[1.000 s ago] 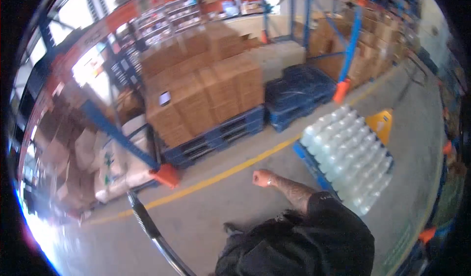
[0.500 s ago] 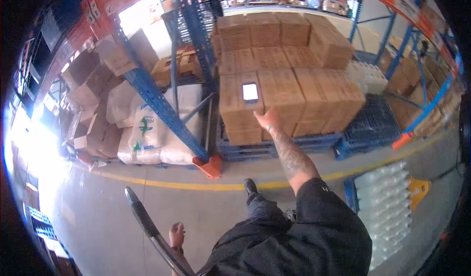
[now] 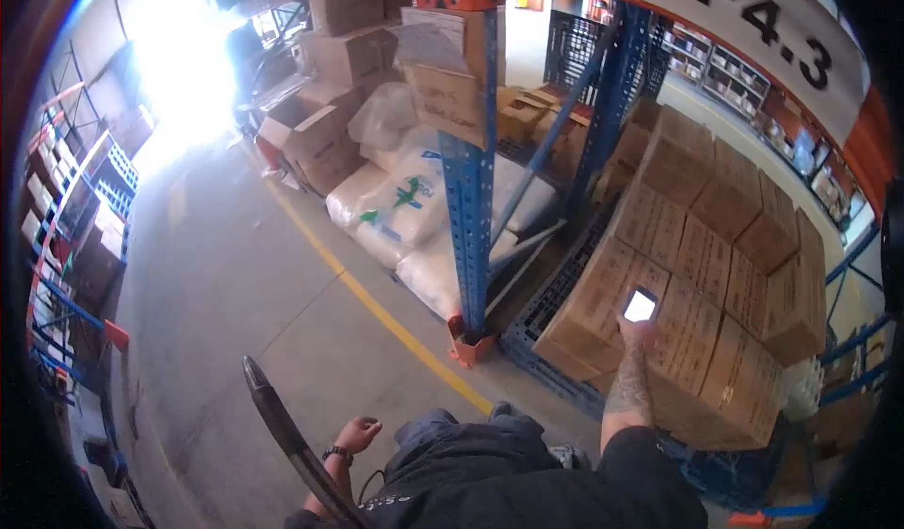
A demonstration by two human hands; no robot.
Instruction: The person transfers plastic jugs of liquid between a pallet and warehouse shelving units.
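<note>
A phone with a bright white screen (image 3: 640,306) is at the top of the cardboard boxes (image 3: 683,331), stacked on a blue pallet. My right hand (image 3: 637,333) is at the phone's near end, its fingers closed on it. My left hand (image 3: 359,434), with a dark band at the wrist, hangs low over the floor with its fingers partly curled and nothing seen in them. A dark curved bar (image 3: 282,425) passes beside my left forearm.
A blue rack upright (image 3: 465,237) with an orange foot (image 3: 469,344) stands left of the boxes. White sacks (image 3: 405,209) and an open carton (image 3: 311,143) lie beyond. An orange beam overhead carries a P4.3 label (image 3: 763,21). A yellow line (image 3: 377,311) crosses the floor.
The view has turned left, so the boxes now appear farther right. My right hand has reached the phone and taken hold of it. My left hand has risen slightly.
</note>
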